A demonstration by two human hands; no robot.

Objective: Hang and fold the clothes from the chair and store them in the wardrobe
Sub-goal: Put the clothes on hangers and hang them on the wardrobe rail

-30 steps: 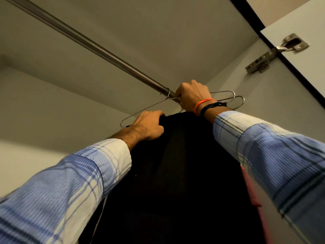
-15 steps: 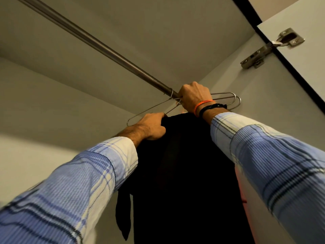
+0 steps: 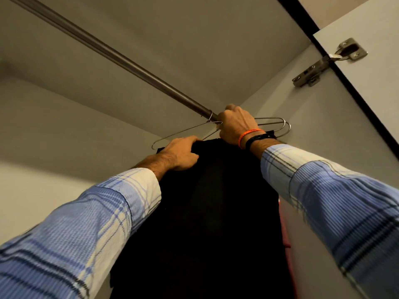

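A black garment [image 3: 207, 212] hangs down the middle of the head view from a wire hanger inside the wardrobe. An empty wire hanger [image 3: 179, 133] hooks over the metal rail [image 3: 129, 61] just left of my right hand. My right hand [image 3: 235, 126] is curled round the hanger tops right below the rail's right end. My left hand [image 3: 181, 153] grips the garment's upper left shoulder. The hanger ends [image 3: 280, 125] stick out to the right of my right wrist. How the garment's hook sits on the rail is hidden by my hand.
The wardrobe's right side wall [image 3: 313, 137] is close to the hangers. An open door [image 3: 371, 61] with a metal hinge [image 3: 323, 63] stands at the upper right. A red garment edge [image 3: 285, 234] shows beside the black one. The rail runs bare toward the upper left.
Both hands stay in nearly the same grips at the rail's right end. The view has shifted slightly, and the black garment hangs a little straighter.
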